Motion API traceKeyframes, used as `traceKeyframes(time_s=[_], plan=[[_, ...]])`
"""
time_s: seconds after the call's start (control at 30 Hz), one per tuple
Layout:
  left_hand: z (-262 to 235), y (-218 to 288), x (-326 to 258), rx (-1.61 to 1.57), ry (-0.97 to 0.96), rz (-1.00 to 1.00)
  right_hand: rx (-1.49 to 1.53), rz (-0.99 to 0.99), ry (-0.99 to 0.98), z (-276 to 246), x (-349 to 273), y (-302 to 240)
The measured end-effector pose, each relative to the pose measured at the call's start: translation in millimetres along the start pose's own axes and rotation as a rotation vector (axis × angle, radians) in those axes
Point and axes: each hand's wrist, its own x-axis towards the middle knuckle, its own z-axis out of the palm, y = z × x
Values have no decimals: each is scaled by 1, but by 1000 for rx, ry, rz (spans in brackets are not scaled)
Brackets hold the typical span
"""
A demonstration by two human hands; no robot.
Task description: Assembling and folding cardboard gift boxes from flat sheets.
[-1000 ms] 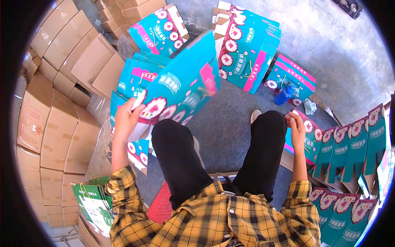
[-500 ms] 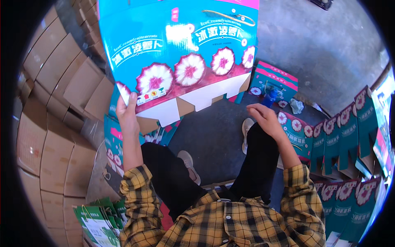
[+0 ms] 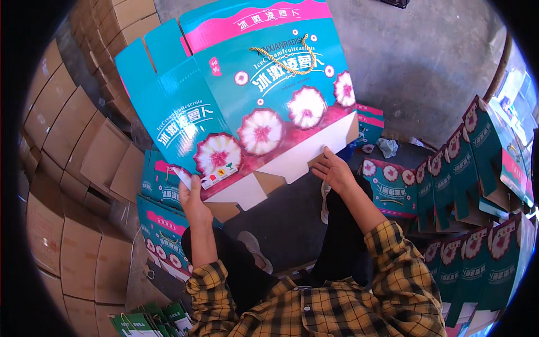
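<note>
Dark floor [image 3: 292, 230], teal carton [image 3: 238, 104] (gold-corded), pink-banded, white-flapped

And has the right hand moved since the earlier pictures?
Yes: the right hand has moved left, away from the row of turquoise cartons, toward the held carton.

- Teal carton [image 3: 224, 112]: smooth, glossy printed cardboard
- Its handle [image 3: 283, 65]: twisted, shiny gold cord
- Stacked brown boxes [image 3: 78, 253]: plain matt cardboard
- Plaid shirt [image 3: 292, 314]: matt woven cloth
- Trousers [image 3: 343, 241]: matt black cloth
</note>
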Motion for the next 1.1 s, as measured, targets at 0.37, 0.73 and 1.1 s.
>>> traceKeyframes(time_s=[0.37, 0.73, 1.1], plan=[[-1, -65, -36, -213, 27, -297, 118, -442, -224, 0, -43, -32], [0, -112, -129, 746, -546, -283, -350, -204, -206, -11, -27, 0], [35, -97, -134, 662, -731, -364, -553, 38, -213, 17, -36, 11]])
